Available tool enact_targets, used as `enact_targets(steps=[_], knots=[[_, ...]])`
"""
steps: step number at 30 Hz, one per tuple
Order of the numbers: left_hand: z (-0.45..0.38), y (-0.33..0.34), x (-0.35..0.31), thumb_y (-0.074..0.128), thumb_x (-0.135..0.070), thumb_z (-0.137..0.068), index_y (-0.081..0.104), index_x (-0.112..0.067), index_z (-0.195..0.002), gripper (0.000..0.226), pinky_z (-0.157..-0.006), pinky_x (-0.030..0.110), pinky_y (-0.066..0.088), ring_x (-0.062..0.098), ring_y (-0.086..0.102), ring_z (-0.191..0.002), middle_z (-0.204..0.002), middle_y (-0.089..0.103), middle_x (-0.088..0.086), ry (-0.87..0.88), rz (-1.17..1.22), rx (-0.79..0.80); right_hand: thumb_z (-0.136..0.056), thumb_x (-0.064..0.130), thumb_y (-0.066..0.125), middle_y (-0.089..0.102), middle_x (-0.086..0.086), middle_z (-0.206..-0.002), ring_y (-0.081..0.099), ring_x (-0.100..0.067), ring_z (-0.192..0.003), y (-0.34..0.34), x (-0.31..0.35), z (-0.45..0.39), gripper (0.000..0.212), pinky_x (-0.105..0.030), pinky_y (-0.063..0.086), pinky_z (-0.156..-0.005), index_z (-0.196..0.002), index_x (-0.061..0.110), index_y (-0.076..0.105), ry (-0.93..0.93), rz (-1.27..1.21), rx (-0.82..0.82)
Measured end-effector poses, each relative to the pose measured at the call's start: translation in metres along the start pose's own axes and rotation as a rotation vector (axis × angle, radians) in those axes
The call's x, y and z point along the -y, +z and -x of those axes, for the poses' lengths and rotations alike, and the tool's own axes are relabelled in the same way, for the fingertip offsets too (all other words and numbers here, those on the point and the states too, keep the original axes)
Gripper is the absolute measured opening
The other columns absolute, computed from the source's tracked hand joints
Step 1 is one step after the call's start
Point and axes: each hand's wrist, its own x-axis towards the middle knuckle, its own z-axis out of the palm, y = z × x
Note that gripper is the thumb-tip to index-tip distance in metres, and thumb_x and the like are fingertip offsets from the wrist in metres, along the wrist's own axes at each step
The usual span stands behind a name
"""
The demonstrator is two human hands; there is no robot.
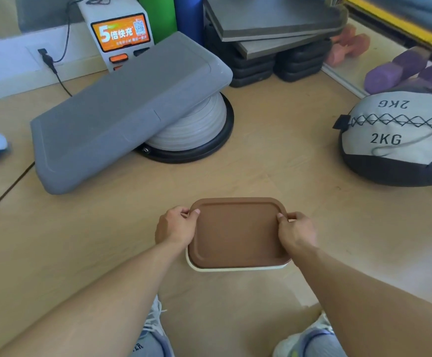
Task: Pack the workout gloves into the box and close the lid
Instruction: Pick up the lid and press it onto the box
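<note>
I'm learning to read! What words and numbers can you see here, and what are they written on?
"2KG": on the medicine ball, and again upside down higher on it.
"5倍快充": on the orange screen of the white charging kiosk.
Small line and QR code on that screen: too blurred to read.
"ER": end of a cut-off word on the trouser leg.
Brown lid: no text.
</note>
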Motion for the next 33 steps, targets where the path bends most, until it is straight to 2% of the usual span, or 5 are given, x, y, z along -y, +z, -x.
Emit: enact_targets(steps=[9,16,22,27,33], knots=[[0.007,0.006,-0.009,0.058,-0.046,-0.093,0.074,-0.028,-0.113,0.032,-0.086,0.034,0.053,0.033,0.068,-0.104,-0.114,0.075,0.003,-0.036,-0.123,-0.043,-0.093,0.045,0.053,0.071,-0.008,-0.120,0.066,-0.034,-0.112,-0.009,0.013,0.002,0.034,-0.040,0.050,-0.097,-0.114,0.028,0.075,-0.038,0.307,-0.015],[0.015,0.008,-0.003,0.057,-0.033,-0.097,0.073,-0.016,-0.100,0.024,-0.074,0.035,0.049,0.039,0.066,-0.096,-0.104,0.074,0.016,0.017,-0.123,-0.079,-0.095,0.045,0.049,0.070,-0.008,-0.116,0.065,-0.035,-0.107,-0.009,0.007,0.007,0.036,-0.035,0.043,-0.081,-0.113,0.026,0.074,-0.108,0.475,-0.035],[0.017,0.014,0.011,0.052,-0.025,-0.102,0.059,-0.019,-0.135,0.035,-0.087,0.032,0.045,0.033,0.063,-0.114,-0.127,0.070,0.008,0.059,0.015,-0.035,-0.098,0.037,0.045,0.055,-0.007,-0.140,0.055,-0.033,-0.124,-0.002,-0.004,0.011,0.045,-0.043,0.046,-0.097,-0.141,0.023,0.052,-0.166,0.409,-0.014],[0.022,0.021,0.013,0.030,-0.011,-0.108,0.028,-0.029,-0.158,0.054,-0.098,0.026,0.042,0.021,0.052,-0.132,-0.157,0.042,-0.002,0.304,-0.099,0.049,-0.106,0.038,0.026,0.004,0.007,-0.170,0.010,-0.021,-0.155,0.018,-0.016,0.013,0.060,-0.041,0.018,-0.124,-0.162,0.027,0.006,-0.523,0.559,0.067],[0.015,0.031,0.028,0.028,-0.018,-0.108,0.012,-0.033,-0.161,0.057,-0.095,0.034,0.052,0.020,0.056,-0.130,-0.166,0.023,-0.009,0.405,-0.218,0.012,-0.105,0.049,0.019,-0.008,0.009,-0.169,-0.006,-0.017,-0.157,0.039,-0.027,0.013,0.065,-0.037,0.005,-0.127,-0.162,0.025,0.000,-0.551,0.580,-0.007]])
